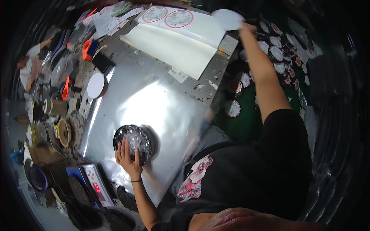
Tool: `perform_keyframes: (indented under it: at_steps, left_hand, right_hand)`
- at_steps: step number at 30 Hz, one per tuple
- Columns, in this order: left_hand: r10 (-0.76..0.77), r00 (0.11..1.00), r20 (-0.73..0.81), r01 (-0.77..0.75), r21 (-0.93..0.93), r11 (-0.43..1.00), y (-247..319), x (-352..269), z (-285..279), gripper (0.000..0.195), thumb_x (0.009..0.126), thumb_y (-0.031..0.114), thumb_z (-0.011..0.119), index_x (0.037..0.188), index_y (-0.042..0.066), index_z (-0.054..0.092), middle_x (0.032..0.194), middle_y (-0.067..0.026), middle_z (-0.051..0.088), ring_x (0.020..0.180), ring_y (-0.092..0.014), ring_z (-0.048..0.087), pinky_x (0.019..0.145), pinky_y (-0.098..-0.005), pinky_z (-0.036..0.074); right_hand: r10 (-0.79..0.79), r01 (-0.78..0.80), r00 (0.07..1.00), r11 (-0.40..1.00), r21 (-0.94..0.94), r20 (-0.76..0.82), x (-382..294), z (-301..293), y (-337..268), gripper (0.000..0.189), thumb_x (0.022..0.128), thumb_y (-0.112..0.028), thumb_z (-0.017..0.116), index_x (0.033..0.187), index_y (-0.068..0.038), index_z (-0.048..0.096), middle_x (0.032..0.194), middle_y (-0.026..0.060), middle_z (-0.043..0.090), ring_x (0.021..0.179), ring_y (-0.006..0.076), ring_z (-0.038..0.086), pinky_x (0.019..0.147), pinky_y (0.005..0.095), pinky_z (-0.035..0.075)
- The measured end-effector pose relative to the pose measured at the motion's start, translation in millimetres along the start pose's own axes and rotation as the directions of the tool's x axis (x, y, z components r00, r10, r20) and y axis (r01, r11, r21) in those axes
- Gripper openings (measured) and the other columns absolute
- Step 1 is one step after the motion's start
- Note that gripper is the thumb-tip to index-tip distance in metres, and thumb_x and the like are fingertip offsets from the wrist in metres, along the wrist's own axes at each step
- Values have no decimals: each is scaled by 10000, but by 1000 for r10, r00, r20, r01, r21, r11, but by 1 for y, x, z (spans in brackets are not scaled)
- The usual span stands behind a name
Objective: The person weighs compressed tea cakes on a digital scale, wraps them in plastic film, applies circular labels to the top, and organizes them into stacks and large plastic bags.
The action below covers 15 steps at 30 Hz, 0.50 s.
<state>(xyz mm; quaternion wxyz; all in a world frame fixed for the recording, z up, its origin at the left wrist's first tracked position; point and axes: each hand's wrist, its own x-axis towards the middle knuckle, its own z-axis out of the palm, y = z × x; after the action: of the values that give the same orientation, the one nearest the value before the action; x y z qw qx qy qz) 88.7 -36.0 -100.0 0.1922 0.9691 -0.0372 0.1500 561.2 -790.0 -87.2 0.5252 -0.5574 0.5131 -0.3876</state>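
My left hand (pixel 128 160) lies flat, fingers spread, on a round black object (pixel 137 143) with crinkled clear film over its top. That object stands on a shiny metal-coloured sheet (pixel 162 115) covering part of the worktable. Stretched away to the upper right, my right hand (pixel 247 27) is blurred by motion and grips the edge of a white round disc (pixel 227 18). The disc is over the corner of a large white sheet (pixel 173 47), whose folded-back part bears round red-rimmed labels (pixel 179 18).
A digital scale (pixel 98 184) with a lit display stands at the lower left. Along the left side are a white round lid (pixel 96 85), orange tape dispensers (pixel 86 50) and a tape roll (pixel 64 132). Several labelled round packages (pixel 277 53) lie on a green surface (pixel 245 127). Another person (pixel 31 68) is at far left.
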Motion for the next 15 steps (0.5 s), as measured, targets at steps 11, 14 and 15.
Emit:
perform_keyframes:
  at_steps: [11,14,15]
  left_hand:
    - [-212,941,-263,240,79,968,4,-28,-16,492,931,390,703,1379,192,654,1390,-15,652,1349,-252,542,1188,-450,305]
    - [-246,923,-296,273,55,960,3,-39,-17,475,909,375,717,1333,165,682,1357,-40,669,1325,-252,554,1187,-451,302]
    - [-253,920,-299,278,45,960,3,-41,-19,475,909,375,717,1333,165,682,1357,-40,669,1325,-252,554,1187,-451,302]
  right_hand:
    - [-467,570,-364,572,590,806,-590,-268,80,224,961,-11,654,1180,38,645,1096,71,681,962,156,629,833,296,516]
    - [-402,248,-473,793,556,784,-627,-299,109,481,982,-230,674,1350,59,562,1362,220,611,1252,330,581,1054,412,454]
    - [-422,392,-631,550,737,650,-632,-305,108,561,1030,-279,590,1450,78,483,1472,263,538,1387,383,498,1173,444,378]
